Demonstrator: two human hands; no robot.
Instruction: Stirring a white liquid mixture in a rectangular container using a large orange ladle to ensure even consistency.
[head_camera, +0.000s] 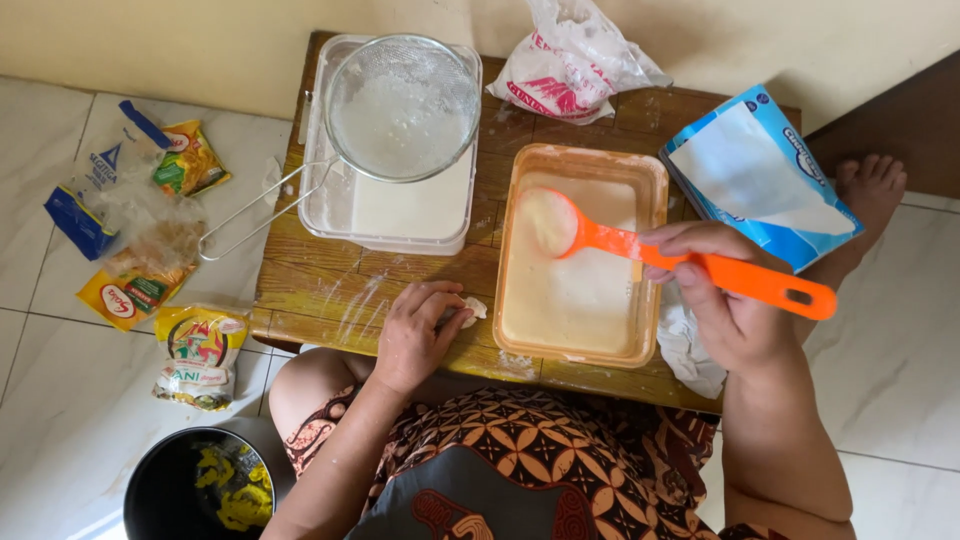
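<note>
Seated person at a low wooden surface (310, 290), seen from above.

Right hand (725, 295): fingers closed around the mid-handle of an orange plastic ladle (650, 250). Ladle's long axis runs from lower right to upper left; the handle end with its hanging hole sticks out past the hand to the right, and the bowl lies to the hand's left, over the upper left part of an orange rectangular plastic tub (652, 190) filled with pale cream batter. The bowl looks coated with the same batter; whether it touches the batter surface cannot be told.

Left hand (415, 335): resting on the surface just left of the tub, fingers curled loosely on a small white lump (472, 308), touching it; firm grip not certain. This hand is nearer the tub's left wall, the right nearer the ladle bowl only through the handle.

Behind: clear rectangular plastic container (385, 225) holding white liquid, with a round metal mesh strainer (402, 105) laid across its top, wire handle pointing lower left. A white plastic bag (570, 65) and a blue-and-white packet (760, 175) lie at the far and right edges. Yellow sachets (195, 355) lie on the tiled floor (50, 400) to the left, and a black bucket (165, 480) stands near the knee.
</note>
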